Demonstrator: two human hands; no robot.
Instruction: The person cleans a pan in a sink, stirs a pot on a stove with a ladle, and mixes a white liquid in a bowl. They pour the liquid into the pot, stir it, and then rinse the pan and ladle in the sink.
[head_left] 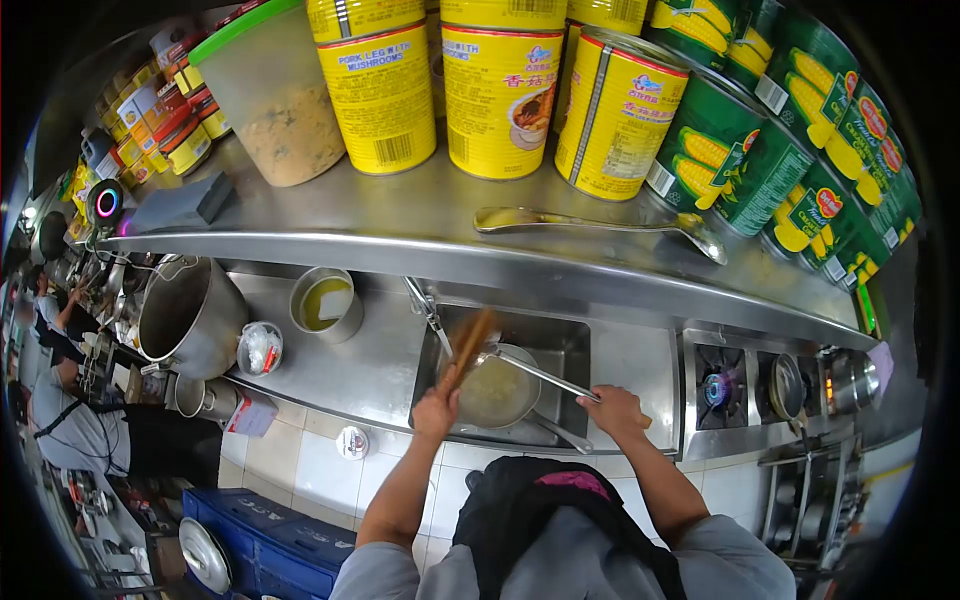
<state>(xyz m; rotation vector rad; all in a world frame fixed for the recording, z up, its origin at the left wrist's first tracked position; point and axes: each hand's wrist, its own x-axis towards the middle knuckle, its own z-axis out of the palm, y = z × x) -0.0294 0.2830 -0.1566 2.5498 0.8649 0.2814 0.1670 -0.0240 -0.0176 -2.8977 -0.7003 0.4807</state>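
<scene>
A round metal pan [500, 400] sits in the steel sink [575, 350], holding cloudy, pale liquid, its handle pointing to the lower right. My left hand [437, 408] is closed around a brown wooden tool [472, 345], blurred by motion, that slants up over the pan. In my right hand [617, 413] is a long-handled metal utensil [545, 375] with a wooden end. Its shaft crosses above the pan, and its far end meets the brown tool, which partly hides it. Behind the left hand, a metal faucet [425, 305] reaches into the sink.
Left of the sink stand a pot of yellowish liquid [327, 300], a small bowl [260, 348] and a tall stockpot [192, 310]. To the right, a burner [718, 390] is lit. Yellow cans [500, 100] and a large spoon [600, 222] occupy the shelf. A person [80, 425] stands at left.
</scene>
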